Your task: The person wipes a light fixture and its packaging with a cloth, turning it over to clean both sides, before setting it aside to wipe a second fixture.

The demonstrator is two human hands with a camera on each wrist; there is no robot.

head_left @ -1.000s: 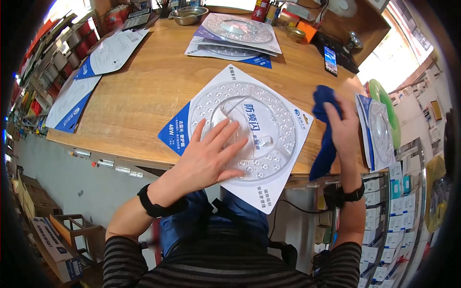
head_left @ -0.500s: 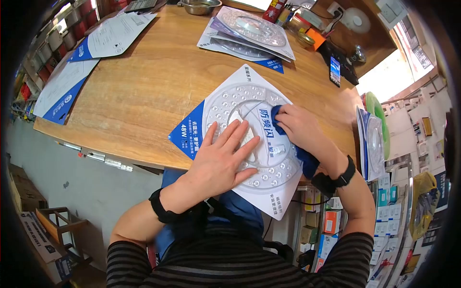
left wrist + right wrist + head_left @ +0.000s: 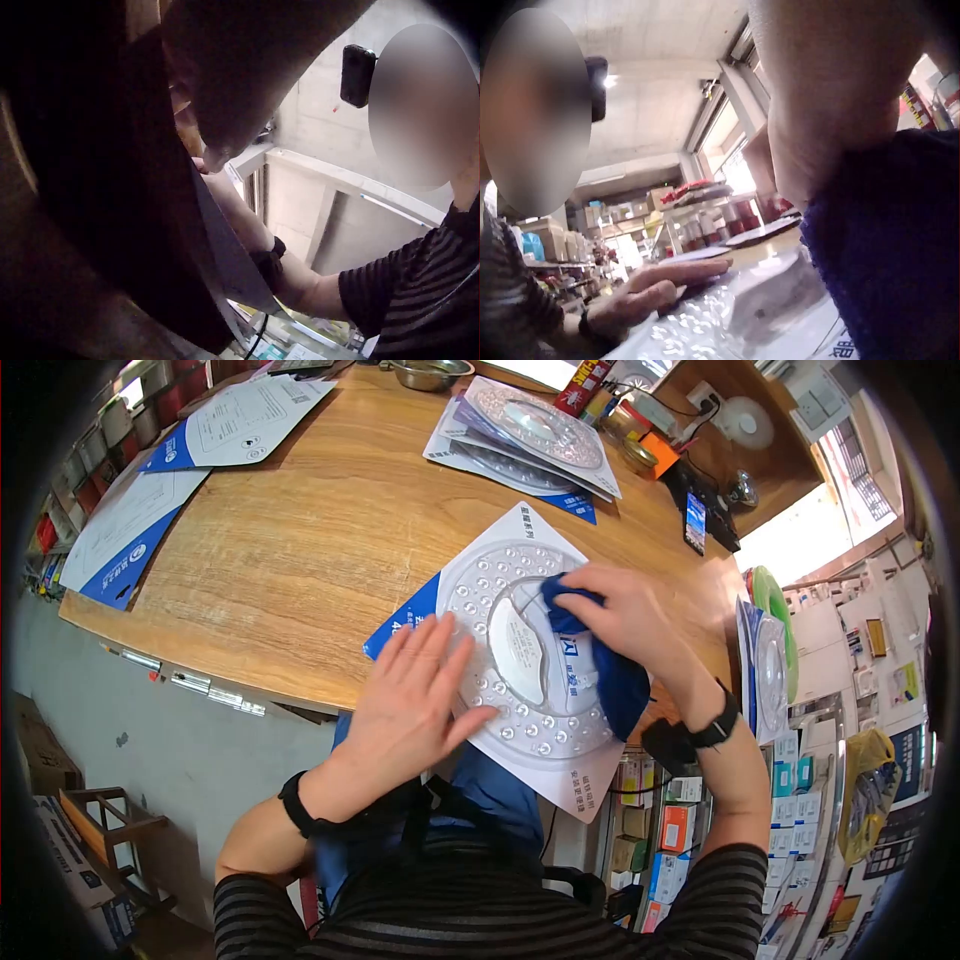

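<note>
A square white and blue card package point(image 3: 577, 781) with a clear dotted plastic ring lies diagonally at the table's front edge, overhanging it. Inside the ring sits a white oblong part point(image 3: 521, 655). My left hand point(image 3: 405, 705) lies over the package's left side, fingers straight and spread. My right hand point(image 3: 630, 622) grips a dark blue cloth point(image 3: 622, 685) over the ring's upper right, and the cloth hangs down across the right side. In the right wrist view the cloth point(image 3: 892, 240) is bunched beneath the hand, with the left hand point(image 3: 641, 296) flat beyond.
Similar packages point(image 3: 535, 435) are stacked at the back, and more point(image 3: 765, 660) stand at the right edge. Two cards point(image 3: 235, 425) lie at the left. A phone point(image 3: 694, 520), a metal bowl point(image 3: 430, 372) and an orange piece point(image 3: 659, 455) are farther back.
My right hand has brought the cloth from beside the package onto its ring. My left hand has shifted left, off the middle, uncovering the white part.
</note>
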